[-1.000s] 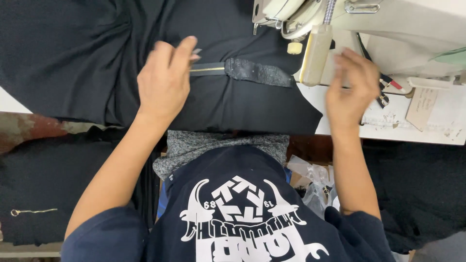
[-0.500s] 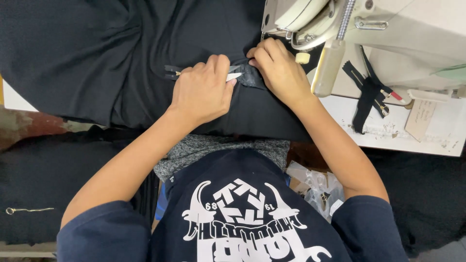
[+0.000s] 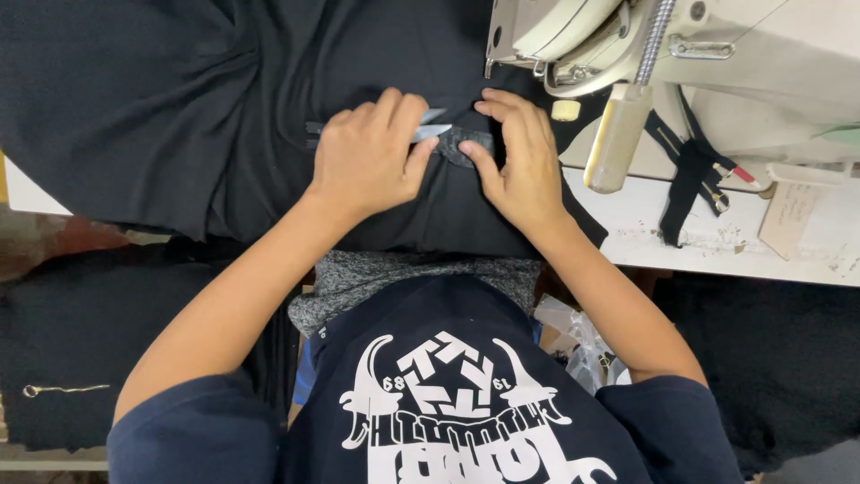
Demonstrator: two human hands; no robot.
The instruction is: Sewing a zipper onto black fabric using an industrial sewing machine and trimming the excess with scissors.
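A black garment lies spread over the sewing table. My left hand presses down on it and grips a small metal tool whose silver tip points right. My right hand lies flat beside it, thumb and fingers on a grey textured strip sewn to the garment. A black zipper end sticks out to the left of my left hand. Both hands sit just in front of the cream sewing machine head.
A cream lever hangs from the machine to the right of my right hand. Black zippers lie on the white table with a tan card. More black fabric sits low on the left.
My right hand came from the right side of the table to the grey strip, then slid flat over it. My left hand moved right along the zipper and now covers it.
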